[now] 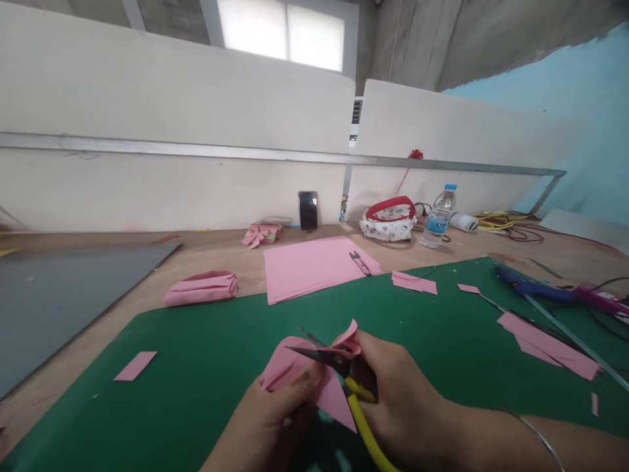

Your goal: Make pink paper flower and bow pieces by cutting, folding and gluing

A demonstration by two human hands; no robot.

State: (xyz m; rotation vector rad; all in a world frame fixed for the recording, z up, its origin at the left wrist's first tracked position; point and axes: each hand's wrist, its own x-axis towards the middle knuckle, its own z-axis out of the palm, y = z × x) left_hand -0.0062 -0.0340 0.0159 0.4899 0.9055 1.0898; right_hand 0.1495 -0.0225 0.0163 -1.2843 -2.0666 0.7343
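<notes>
Near the bottom centre, my left hand (pixel 282 416) pinches a folded pink paper piece (pixel 337 396) between thumb and fingers. My right hand (pixel 398 393) is closed round the yellow handles of a pair of scissors (pixel 363 419). The dark blades point left, slightly parted, above the paper and just over my left thumb. A curled pink flap stands up beside the blades at my right fingertips; whether it is joined to the held piece cannot be told. Both hands are over the green cutting mat (pixel 221 354).
Pink sheets (pixel 309 265) lie behind the mat with small snips (pixel 360 263) on them. A pink bundle (pixel 201 288) is at left. Further back stand a phone (pixel 308 210), a pouch (pixel 388 226) and a bottle (pixel 439 216). Pink strips (pixel 550 344) and a glue gun (pixel 535 288) lie right.
</notes>
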